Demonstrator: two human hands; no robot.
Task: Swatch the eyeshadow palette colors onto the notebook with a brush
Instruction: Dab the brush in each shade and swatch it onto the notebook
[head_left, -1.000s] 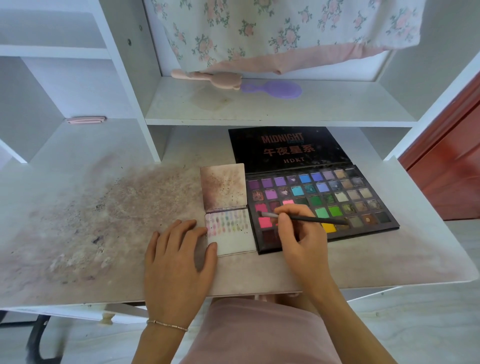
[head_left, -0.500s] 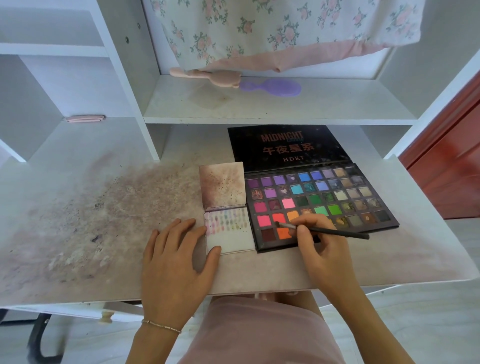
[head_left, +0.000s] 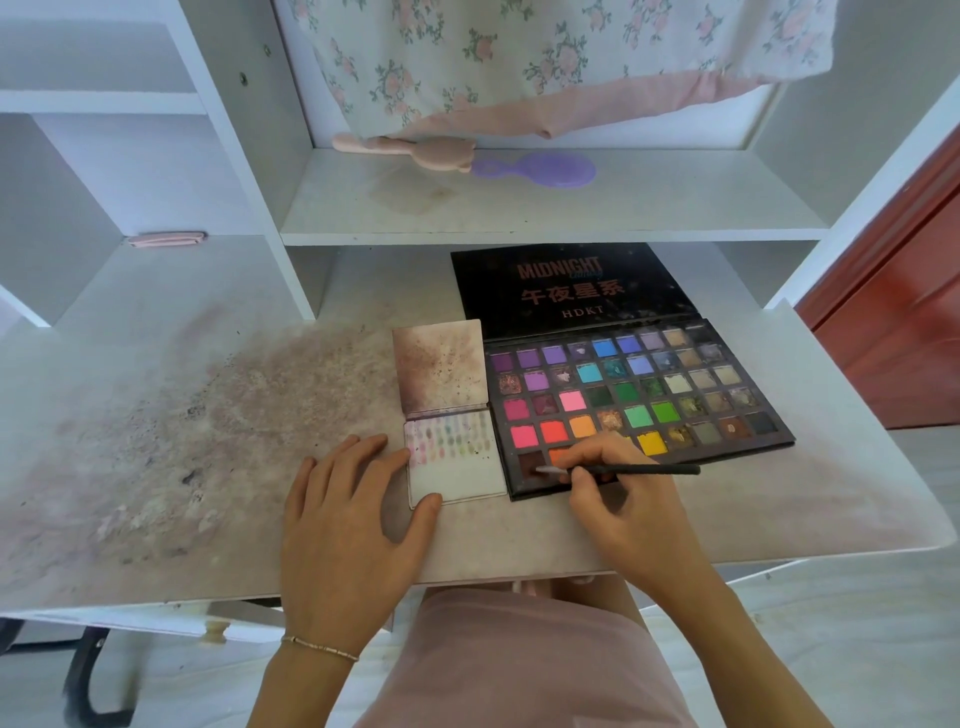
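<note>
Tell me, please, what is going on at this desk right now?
A person is swatching eyeshadow. The right hand holds a thin brush, its tip in a dark pan at the near left corner of the open palette. The left hand rests flat, steadying the small notebook, which already shows rows of pastel swatches.

A white desk (head_left: 779, 499) fills the middle of the picture, smudged with brown and pink powder on its left side. On it lie an open notebook (head_left: 457, 467), an open eyeshadow palette (head_left: 639, 395) just to its right, and a flat left hand (head_left: 348, 525). On the shelf (head_left: 649, 213) above lie 2 brushes, a pink hairbrush (head_left: 410, 148) and a purple hairbrush (head_left: 545, 169).
</note>
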